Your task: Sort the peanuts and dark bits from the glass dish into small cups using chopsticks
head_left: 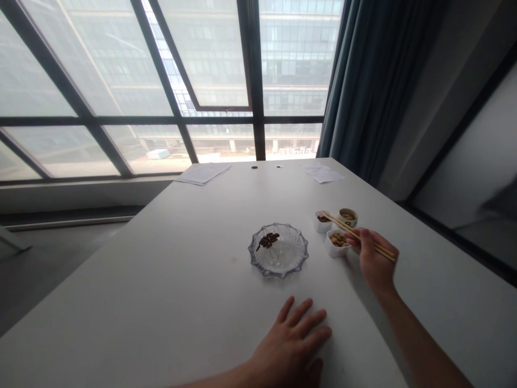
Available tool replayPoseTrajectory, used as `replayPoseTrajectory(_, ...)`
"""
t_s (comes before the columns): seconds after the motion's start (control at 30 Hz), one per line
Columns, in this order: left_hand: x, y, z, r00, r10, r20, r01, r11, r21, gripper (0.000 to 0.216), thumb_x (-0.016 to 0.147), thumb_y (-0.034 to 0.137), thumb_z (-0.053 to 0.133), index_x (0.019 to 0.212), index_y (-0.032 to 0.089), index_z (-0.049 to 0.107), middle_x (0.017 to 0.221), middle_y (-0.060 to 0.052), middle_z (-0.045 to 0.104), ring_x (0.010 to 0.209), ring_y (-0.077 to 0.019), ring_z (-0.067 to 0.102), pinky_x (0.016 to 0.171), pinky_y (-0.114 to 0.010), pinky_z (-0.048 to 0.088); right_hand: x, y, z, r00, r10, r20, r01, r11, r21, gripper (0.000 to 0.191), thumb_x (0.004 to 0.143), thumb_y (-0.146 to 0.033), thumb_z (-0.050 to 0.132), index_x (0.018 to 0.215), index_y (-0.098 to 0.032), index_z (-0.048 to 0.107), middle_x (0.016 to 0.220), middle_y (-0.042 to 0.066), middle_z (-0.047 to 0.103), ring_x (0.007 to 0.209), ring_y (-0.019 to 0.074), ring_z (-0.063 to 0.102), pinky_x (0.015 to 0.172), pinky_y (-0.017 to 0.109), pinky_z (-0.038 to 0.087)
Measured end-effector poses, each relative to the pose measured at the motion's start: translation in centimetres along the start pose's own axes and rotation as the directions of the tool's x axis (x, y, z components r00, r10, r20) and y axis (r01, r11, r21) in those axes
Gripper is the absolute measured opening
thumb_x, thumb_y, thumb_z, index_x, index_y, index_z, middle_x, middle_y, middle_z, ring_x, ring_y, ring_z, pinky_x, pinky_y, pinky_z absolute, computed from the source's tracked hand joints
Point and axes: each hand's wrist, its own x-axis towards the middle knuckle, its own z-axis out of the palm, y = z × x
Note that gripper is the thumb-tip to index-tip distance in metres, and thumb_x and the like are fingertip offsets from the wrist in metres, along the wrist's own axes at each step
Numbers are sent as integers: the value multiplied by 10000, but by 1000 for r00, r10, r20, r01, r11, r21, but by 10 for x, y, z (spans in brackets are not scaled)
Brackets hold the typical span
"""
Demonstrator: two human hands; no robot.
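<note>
My right hand (375, 264) grips a pair of wooden chopsticks (353, 233), and their tips reach the far white cup (322, 222) that holds dark pieces. Just under the chopsticks sits a nearer white cup (336, 243) of tan nuts, and a round cup (348, 216) stands behind. A clear glass dish (278, 250) lies to the left of the cups with a few dark pieces (268, 240) at its far left side. My left hand (293, 342) rests flat on the white table (181, 280), fingers spread, in front of the dish and apart from it.
Sheets of paper (204, 173) lie at the table's far left edge and more paper (323, 173) at the far right. Behind the table are large windows (161, 81) and a dark curtain (375, 86). The table's right edge runs close to my right arm.
</note>
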Motion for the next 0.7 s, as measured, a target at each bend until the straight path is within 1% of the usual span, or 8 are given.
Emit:
replayPoseTrajectory(0.13,0,0,1,1000,0,1,0,1000,10,434,1064,458,512,1462,286,500,1647,12,423,1544,-320,311,1249,-642,214,-5,-12,1,999,-30,-45,31,999,21,474,913,-608,718,909,-137,771,786,99,794,685,234,789,643,322,663)
replayPoseTrajectory(0.2,0,-1,2,1000,-1,-2,1,1000,12,438,1069,468,506,1468,289,498,1646,12,423,1541,-322,316,1248,-644,215,-12,-16,6,999,-43,-24,44,998,44,444,939,-574,705,923,-137,779,812,103,803,702,225,797,665,309,668)
replayPoseTrajectory(0.27,0,-1,3,1000,0,-7,0,1000,10,452,1067,471,515,1482,292,490,1645,10,426,1539,-326,319,1247,-647,215,-24,-19,13,997,-46,55,42,996,76,397,966,-530,692,931,-146,788,850,101,809,730,222,805,676,302,672)
replayPoseTrajectory(0.33,0,-1,4,1000,1,-15,-1,1000,11,463,1063,464,527,1491,293,487,1644,9,427,1538,-328,318,1250,-647,208,-40,-19,21,980,-41,195,21,995,99,337,983,-482,687,942,-165,794,879,90,809,754,221,807,672,302,674)
replayPoseTrajectory(0.43,0,-1,5,1000,1,-22,-1,1000,17,465,1061,459,531,1494,295,484,1647,10,421,1540,-327,311,1253,-642,202,-65,-19,34,890,-38,454,-10,995,103,236,999,-405,683,977,-198,794,914,72,798,795,216,798,682,310,675)
replayPoseTrajectory(0.5,0,-1,4,1000,0,-23,0,1000,17,468,1060,456,532,1496,295,480,1644,3,425,1538,-327,314,1250,-644,206,-77,-20,41,822,-52,568,-16,993,113,202,1013,-370,665,987,-214,790,923,65,782,814,209,783,680,307,667)
replayPoseTrajectory(0.6,1,-1,2,1000,0,-20,0,1000,1,477,1041,442,561,1487,290,488,1615,-15,462,1523,-336,334,1246,-651,207,-87,-22,49,752,-108,651,31,991,128,192,1022,-342,650,990,-221,795,968,77,763,867,209,757,703,303,649)
replayPoseTrajectory(0.7,1,0,1,1000,-1,-16,0,1000,-21,490,1021,425,592,1479,282,497,1587,-30,493,1508,-344,350,1245,-649,204,-86,-23,53,692,-152,706,105,988,110,195,1020,-330,648,996,-217,806,1005,92,755,921,217,737,748,309,632)
